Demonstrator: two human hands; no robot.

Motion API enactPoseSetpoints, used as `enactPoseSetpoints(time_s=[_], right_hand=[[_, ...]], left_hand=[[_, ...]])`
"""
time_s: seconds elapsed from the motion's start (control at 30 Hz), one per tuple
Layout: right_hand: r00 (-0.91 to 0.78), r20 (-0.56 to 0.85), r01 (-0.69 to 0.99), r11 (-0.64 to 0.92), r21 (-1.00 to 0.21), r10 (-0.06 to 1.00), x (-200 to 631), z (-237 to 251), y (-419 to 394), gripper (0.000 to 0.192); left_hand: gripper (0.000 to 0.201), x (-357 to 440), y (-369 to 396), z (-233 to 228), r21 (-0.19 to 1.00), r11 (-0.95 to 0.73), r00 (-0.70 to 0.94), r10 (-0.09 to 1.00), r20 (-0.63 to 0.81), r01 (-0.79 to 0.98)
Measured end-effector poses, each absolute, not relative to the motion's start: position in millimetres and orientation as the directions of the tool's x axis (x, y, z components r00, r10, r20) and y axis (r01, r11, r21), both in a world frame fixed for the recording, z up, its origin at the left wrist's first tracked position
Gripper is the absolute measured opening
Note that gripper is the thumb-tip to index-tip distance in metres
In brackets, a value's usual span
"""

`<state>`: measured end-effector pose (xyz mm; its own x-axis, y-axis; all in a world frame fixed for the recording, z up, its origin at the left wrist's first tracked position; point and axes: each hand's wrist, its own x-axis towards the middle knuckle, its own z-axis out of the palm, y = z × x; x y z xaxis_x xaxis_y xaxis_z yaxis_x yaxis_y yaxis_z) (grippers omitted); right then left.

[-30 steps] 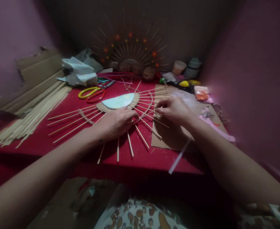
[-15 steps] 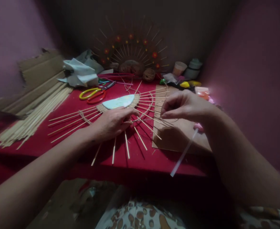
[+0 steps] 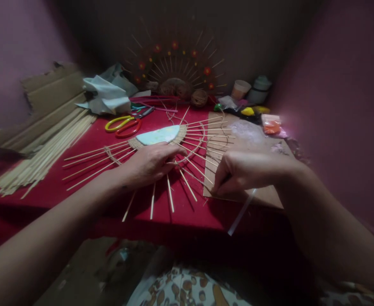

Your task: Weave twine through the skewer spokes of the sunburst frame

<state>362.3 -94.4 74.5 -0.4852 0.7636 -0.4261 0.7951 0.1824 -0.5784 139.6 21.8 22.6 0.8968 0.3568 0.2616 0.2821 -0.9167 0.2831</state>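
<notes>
A half-round piece with a pale blue padded centre [image 3: 158, 135] and a woven twine rim [image 3: 182, 135] lies on the red cloth, thin wooden sticks [image 3: 170, 193] fanning out from it. My left hand [image 3: 153, 163] rests over its near side, fingers curled and closed around the sticks by the rim; the fingertips are partly hidden. My right hand [image 3: 242, 172] pinches a length of brown twine [image 3: 191, 174] low over the cardboard sheet [image 3: 271, 197]. That twine runs taut from beside my left fingertips across the right-hand sticks. Other twine loops between sticks at both sides.
Scissors with yellow and red handles [image 3: 127, 126] lie behind the piece. A bundle of loose sticks [image 3: 46, 153] is at left, beside torn cardboard [image 3: 55, 89]. A twine ball [image 3: 199, 98] and a flowered stick fan [image 3: 175, 46] are at the back. A glue stick [image 3: 242, 212] crosses the front edge.
My right hand has moved down and toward me, drawing the twine straight across the sticks. My left hand stays on the woven piece.
</notes>
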Motion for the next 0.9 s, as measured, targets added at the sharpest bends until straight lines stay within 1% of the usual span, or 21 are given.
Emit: enactPoseSetpoints(time_s=[0.07, 0.2, 0.27, 0.33, 0.37, 0.43, 0.5, 0.53, 0.6, 0.67, 0.77, 0.83, 0.9], right_hand=[[-0.453, -0.44, 0.822, 0.172, -0.542, 0.775, 361, 74, -96, 0.018], [-0.309, -0.446, 0.918, 0.14, -0.372, 0.84, 359, 77, -99, 0.018], [-0.272, -0.41, 0.941, 0.15, -0.305, 0.871, 359, 78, -97, 0.015], [-0.244, -0.31, 0.952, 0.165, -0.258, 0.919, 360, 76, -94, 0.015], [-0.218, -0.223, 0.958, 0.165, -0.234, 0.95, 361, 75, -92, 0.016], [-0.126, 0.002, 0.979, 0.124, -0.16, 0.992, 365, 68, -85, 0.019], [-0.032, 0.203, 0.997, 0.047, -0.066, 0.979, 369, 59, -79, 0.023], [-0.004, 0.262, 1.0, 0.011, -0.024, 0.965, 371, 55, -76, 0.024], [0.025, 0.286, 0.999, -0.034, 0.027, 0.958, 375, 47, -71, 0.026], [0.046, 0.255, 0.998, -0.054, 0.025, 0.966, 377, 42, -67, 0.026], [0.107, 0.212, 0.994, -0.104, -0.022, 0.971, 376, 37, -64, 0.025], [0.137, 0.225, 0.99, -0.128, -0.053, 0.965, 376, 33, -62, 0.025], [0.143, 0.256, 0.989, -0.126, -0.082, 0.956, 376, 29, -60, 0.025]], left_hand=[[0.026, 140, 20, 26, 0.292, -0.91, 0.893, 0.37, 0.255, 0.293], [0.027, 139, 18, 31, 0.288, -0.903, 0.89, 0.391, 0.236, 0.32], [0.027, 138, 18, 31, 0.293, -0.901, 0.891, 0.392, 0.23, 0.321], [0.027, 137, 19, 29, 0.292, -0.905, 0.894, 0.382, 0.234, 0.31], [0.028, 137, 19, 27, 0.285, -0.909, 0.897, 0.374, 0.235, 0.304], [0.029, 136, 20, 23, 0.259, -0.92, 0.904, 0.357, 0.234, 0.296], [0.029, 137, 19, 19, 0.228, -0.929, 0.913, 0.342, 0.223, 0.292], [0.028, 138, 19, 18, 0.214, -0.934, 0.919, 0.331, 0.216, 0.287], [0.025, 140, 17, 18, 0.19, -0.938, 0.926, 0.324, 0.194, 0.288], [0.024, 142, 15, 21, 0.186, -0.931, 0.925, 0.344, 0.16, 0.314], [0.025, 146, 13, 30, 0.218, -0.905, 0.916, 0.39, 0.092, 0.364], [0.022, 150, 11, 34, 0.234, -0.887, 0.905, 0.421, 0.055, 0.399], [0.022, 156, 10, 36, 0.198, -0.868, 0.879, 0.474, 0.056, 0.456]])
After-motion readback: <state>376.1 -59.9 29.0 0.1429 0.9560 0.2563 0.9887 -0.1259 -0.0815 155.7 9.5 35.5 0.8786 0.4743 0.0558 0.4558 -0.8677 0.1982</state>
